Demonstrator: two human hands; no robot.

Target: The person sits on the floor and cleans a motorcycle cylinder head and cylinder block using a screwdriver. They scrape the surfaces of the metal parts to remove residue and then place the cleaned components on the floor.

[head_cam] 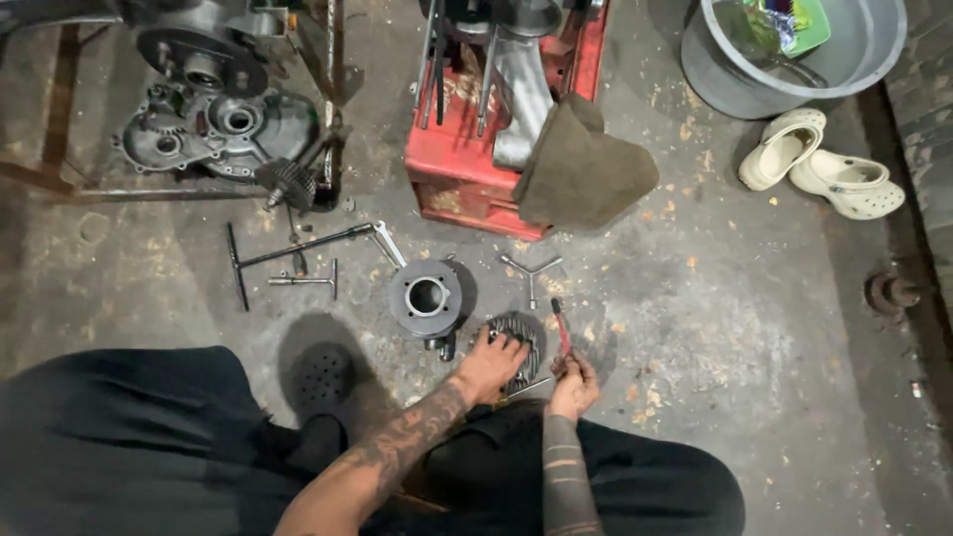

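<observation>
Under the left hand (488, 363), fingers spread: grey finned round part (518, 342); right hand (574, 385) clamped on red-handled tool (562, 333).

one view is given, worn on the head, aimed steeply down at the concrete floor (754, 328) from crouching height, fairly near.

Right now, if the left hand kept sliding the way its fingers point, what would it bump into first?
Probably the red-handled tool in the right hand, past the finned metal part the left hand rests on. Depth is hard to judge.
</observation>
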